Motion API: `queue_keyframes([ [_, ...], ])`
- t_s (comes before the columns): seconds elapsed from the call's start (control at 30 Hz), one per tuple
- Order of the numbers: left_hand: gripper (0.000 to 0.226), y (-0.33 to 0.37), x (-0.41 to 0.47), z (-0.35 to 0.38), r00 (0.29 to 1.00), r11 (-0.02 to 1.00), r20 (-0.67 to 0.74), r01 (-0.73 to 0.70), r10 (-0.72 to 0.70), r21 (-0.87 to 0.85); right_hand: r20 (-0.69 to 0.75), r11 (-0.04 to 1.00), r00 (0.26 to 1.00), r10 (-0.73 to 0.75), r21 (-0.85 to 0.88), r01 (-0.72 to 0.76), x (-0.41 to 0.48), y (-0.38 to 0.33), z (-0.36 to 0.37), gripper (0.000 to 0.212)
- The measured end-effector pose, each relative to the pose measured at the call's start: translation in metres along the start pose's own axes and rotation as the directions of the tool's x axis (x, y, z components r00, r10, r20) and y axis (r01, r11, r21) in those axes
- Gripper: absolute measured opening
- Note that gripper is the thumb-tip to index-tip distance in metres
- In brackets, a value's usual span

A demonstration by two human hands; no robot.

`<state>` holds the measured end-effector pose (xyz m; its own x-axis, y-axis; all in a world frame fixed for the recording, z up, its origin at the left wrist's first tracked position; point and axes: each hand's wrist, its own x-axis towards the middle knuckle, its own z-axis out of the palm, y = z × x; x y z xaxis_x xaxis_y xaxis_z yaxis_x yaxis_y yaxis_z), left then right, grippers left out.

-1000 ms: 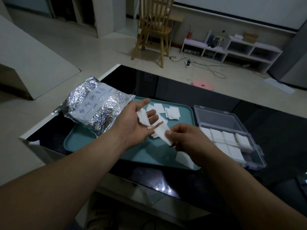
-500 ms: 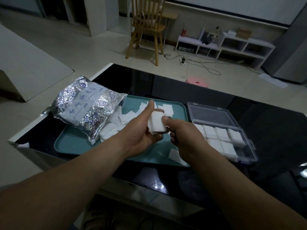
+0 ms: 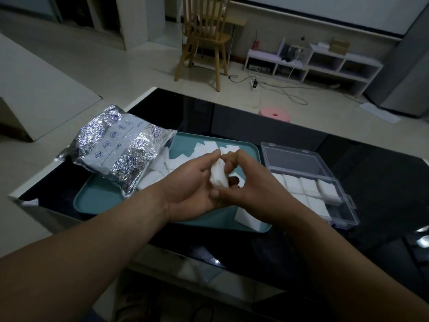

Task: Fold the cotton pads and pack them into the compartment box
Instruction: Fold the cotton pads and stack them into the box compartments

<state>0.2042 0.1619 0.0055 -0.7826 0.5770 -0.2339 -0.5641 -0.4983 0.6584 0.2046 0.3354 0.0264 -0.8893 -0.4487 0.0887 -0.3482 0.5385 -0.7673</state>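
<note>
white cotton pad pinched between curled fingers of left hand and right hand. over teal tray, beside clear plastic compartment box and crinkled foil bag.

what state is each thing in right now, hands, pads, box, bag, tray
cotton pad, folded up, held between both hands above the tray
left hand, holds the cotton pad
right hand, pinches the cotton pad
box, lid open, compartments filled with packed pads
bag, lying partly on the tray's left end
tray, lying flat, holding loose pads
</note>
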Motion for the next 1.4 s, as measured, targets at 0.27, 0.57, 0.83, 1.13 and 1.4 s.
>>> queue_keyframes([
  [0.27, 0.044, -0.004, -0.002, 0.003, 0.994, 1.000, 0.112, -0.013, 0.010, 0.026, 0.001, 0.993, 1.000, -0.023, 0.115, 0.023, -0.003, -0.003, -0.005, 0.039],
  [0.57, 0.022, -0.002, 0.007, -0.008, 0.944, 0.988, -0.305, -0.147, 0.128, -0.040, -0.200, 0.990, 0.973, 0.114, -0.063, -0.129, 0.004, 0.011, -0.027, 0.021],
  [0.83, 0.015, -0.005, 0.010, -0.007, 0.895, 0.988, -0.425, -0.085, 0.131, 0.126, 0.125, 0.582, 0.906, 0.404, -0.800, -0.149, -0.006, 0.033, -0.005, 0.036],
  [1.13, 0.012, 0.015, 0.006, -0.009, 0.867, 0.986, -0.470, -0.131, 0.166, 0.107, 0.085, 0.712, 0.895, 0.437, -0.640, -0.287, 0.011, 0.039, -0.002, 0.025],
  [1.4, 0.016, 0.027, 0.003, -0.015, 0.853, 0.981, -0.485, -0.179, 0.194, 0.077, -0.110, 0.745, 0.877, 0.467, -0.486, -0.457, 0.065, 0.055, 0.008, 0.040],
])
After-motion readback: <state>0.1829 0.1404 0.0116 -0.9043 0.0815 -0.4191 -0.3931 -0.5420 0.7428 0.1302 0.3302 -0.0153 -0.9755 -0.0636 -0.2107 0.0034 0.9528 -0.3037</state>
